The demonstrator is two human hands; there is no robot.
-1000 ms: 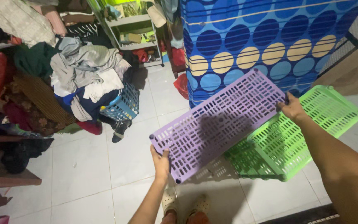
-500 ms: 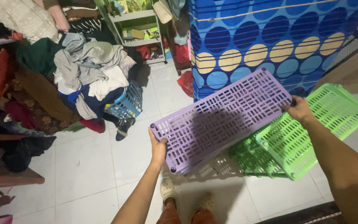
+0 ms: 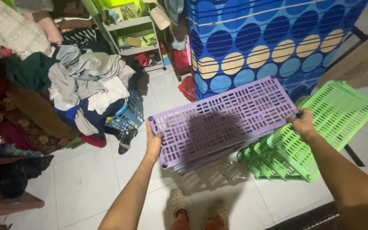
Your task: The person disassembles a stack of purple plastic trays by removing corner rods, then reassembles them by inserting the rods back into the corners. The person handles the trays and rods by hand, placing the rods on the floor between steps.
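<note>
Two hands carry a purple slotted panel point(image 3: 222, 121) out in front of us, held nearly flat above the white tiled floor point(image 3: 86, 187). Our left hand point(image 3: 153, 142) closes on the panel's near-left edge, thumb on top and fingers tucked beneath, just below the corner peg. Our right hand point(image 3: 302, 123) clamps the far-right edge, so the panel spans the whole gap between the two grips — its long side running from lower left to upper right. A dark shadow falls across the middle of its slots.

Just beside and partly under the panel's right end we see a stack of green slotted panels point(image 3: 307, 136), tilted, with their lower edges on the floor; our right hand sits directly over them, though we cannot tell whether it touches them.

Behind the purple panel stands a fabric wardrobe point(image 3: 269, 38) in blue with rows of blue and cream circles. To the left, a blue laundry basket point(image 3: 128, 113) overflows with a heap of clothes point(image 3: 81, 81), and a small shelf rack point(image 3: 135, 34) stands further back. At the bottom edge — below the panel — our feet in pale sandals point(image 3: 177, 200) show.
</note>
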